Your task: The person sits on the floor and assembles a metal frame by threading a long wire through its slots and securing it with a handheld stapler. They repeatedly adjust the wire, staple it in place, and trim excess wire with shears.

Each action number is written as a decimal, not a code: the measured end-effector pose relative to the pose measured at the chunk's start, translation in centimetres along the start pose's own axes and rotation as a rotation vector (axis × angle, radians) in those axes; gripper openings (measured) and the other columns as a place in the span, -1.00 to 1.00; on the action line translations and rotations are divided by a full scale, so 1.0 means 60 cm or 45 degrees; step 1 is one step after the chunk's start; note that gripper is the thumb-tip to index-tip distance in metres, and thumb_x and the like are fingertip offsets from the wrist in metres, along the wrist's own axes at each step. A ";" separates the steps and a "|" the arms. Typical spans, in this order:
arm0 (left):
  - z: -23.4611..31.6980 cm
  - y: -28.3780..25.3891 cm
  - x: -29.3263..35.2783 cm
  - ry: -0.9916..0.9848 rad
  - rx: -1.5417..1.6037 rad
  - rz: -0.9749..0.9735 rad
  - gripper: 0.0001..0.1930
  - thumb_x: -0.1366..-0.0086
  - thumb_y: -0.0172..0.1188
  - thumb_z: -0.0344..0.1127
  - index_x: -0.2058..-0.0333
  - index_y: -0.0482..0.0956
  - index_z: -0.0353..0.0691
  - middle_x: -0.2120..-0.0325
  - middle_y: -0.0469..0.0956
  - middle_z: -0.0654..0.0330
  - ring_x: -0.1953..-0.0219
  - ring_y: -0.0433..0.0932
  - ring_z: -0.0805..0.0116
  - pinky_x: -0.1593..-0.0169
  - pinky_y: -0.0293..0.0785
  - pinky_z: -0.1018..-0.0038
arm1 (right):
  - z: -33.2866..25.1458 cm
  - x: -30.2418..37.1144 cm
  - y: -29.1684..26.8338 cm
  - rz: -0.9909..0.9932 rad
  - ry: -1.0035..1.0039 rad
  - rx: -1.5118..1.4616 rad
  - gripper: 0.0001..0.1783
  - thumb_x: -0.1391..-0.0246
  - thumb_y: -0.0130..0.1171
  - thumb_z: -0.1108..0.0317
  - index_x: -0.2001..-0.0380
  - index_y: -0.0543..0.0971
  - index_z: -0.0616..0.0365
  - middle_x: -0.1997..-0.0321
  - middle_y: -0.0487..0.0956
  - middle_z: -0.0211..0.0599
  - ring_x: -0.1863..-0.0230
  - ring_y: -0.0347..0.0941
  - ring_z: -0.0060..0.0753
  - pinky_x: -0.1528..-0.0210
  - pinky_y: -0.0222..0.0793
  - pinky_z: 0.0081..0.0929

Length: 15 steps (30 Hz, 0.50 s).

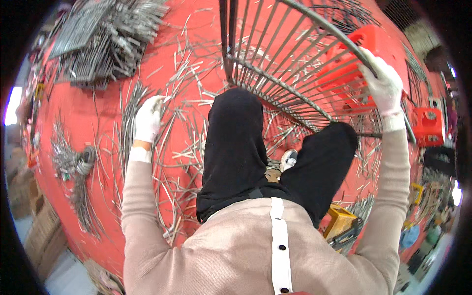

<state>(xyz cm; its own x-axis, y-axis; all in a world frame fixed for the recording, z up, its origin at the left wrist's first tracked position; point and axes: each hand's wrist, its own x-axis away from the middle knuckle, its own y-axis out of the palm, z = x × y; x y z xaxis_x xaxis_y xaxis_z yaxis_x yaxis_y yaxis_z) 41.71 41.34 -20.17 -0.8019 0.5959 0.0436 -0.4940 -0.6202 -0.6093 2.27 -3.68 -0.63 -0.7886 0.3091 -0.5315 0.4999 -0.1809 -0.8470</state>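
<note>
My right hand (385,88), in a white glove, grips the curved outer rim of a dark slatted frame (290,101) at its right side. The frame stands tilted in front of my knees, its thin bars spreading from a straight lower rail to the bent rim. On the left, my gloved left hand (149,119) hangs over loose grey strips (129,110) strewn on the red floor. Its fingers are curled toward the thumb, and whatever may be between them is too small to make out.
Grey slatted panels and strips (101,42) are piled at the far left. A tied bundle of strips (83,164) lies nearer. Red plastic stools (427,127) stand to the right, one behind the frame. A yellow box (339,220) sits by my right leg.
</note>
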 end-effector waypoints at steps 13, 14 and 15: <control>0.375 0.191 -0.097 0.355 0.796 -0.132 -0.72 -0.52 0.22 -0.25 -0.12 0.61 -0.13 0.14 0.63 0.36 0.48 0.35 0.72 0.50 0.22 0.74 | -0.028 0.228 -0.031 0.543 0.315 0.263 -0.54 -0.04 0.36 0.10 -0.06 0.68 -0.23 -0.01 0.64 -0.41 -0.13 0.56 -0.24 -0.17 0.42 -0.10; 0.390 0.198 -0.105 0.262 0.761 -0.030 -0.77 -0.51 0.23 -0.22 -0.04 0.63 -0.13 0.33 0.57 0.41 0.51 0.32 0.72 0.50 0.22 0.73 | -0.058 0.290 -0.036 0.602 0.467 0.198 -0.51 0.00 0.39 0.12 -0.07 0.67 -0.23 -0.07 0.61 -0.42 -0.19 0.51 -0.26 -0.23 0.36 -0.10; 0.401 0.201 -0.110 0.251 0.786 -0.013 -0.76 -0.48 0.27 -0.19 -0.01 0.64 -0.16 0.51 0.43 0.47 0.54 0.28 0.70 0.49 0.16 0.70 | -0.087 0.357 -0.041 0.668 0.575 0.114 -0.48 0.03 0.42 0.14 -0.08 0.67 -0.23 -0.13 0.58 -0.44 -0.24 0.47 -0.27 -0.29 0.30 -0.10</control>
<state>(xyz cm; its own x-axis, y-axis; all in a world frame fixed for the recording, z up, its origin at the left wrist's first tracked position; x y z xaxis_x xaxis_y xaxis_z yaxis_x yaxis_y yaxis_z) 32.97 17.67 -8.77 -0.7482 0.6497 -0.1349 -0.6510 -0.7580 -0.0397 -13.98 8.27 -9.86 -0.2150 0.5143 -0.8302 0.7272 -0.4832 -0.4876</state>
